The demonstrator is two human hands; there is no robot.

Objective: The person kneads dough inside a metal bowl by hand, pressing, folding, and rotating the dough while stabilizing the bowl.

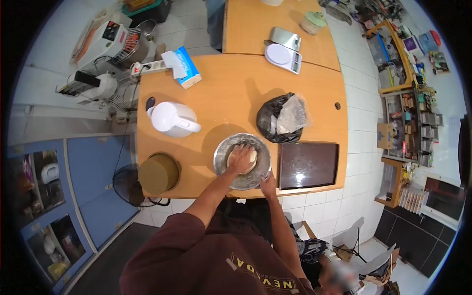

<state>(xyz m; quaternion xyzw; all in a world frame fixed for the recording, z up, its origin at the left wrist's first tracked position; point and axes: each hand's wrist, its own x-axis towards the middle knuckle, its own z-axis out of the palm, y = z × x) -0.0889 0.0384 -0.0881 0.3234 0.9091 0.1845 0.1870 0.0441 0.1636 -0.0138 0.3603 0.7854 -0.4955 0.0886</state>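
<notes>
A metal bowl (222, 181) with a floury inner wall stands near the front edge of the wooden table (211, 73). Inside it lies a round lump of pale dough (252, 158). My left hand (241, 158) lies on top of the dough, its fingers spread and dusted with flour. At the bowl's right front rim is my right hand (268, 184), its fingers closed round the rim. Right of the bowl sits a dark rectangular tray (309, 165). Behind that tray is a black plastic bag (267, 118) with a clear bag (292, 115) on it.
A white kettle (172, 119) and a brown round container (160, 173) stand on the left. Farther back are a blue box (188, 66), a power strip (150, 67) and white scales (283, 57). Another person (339, 275) is at the lower right.
</notes>
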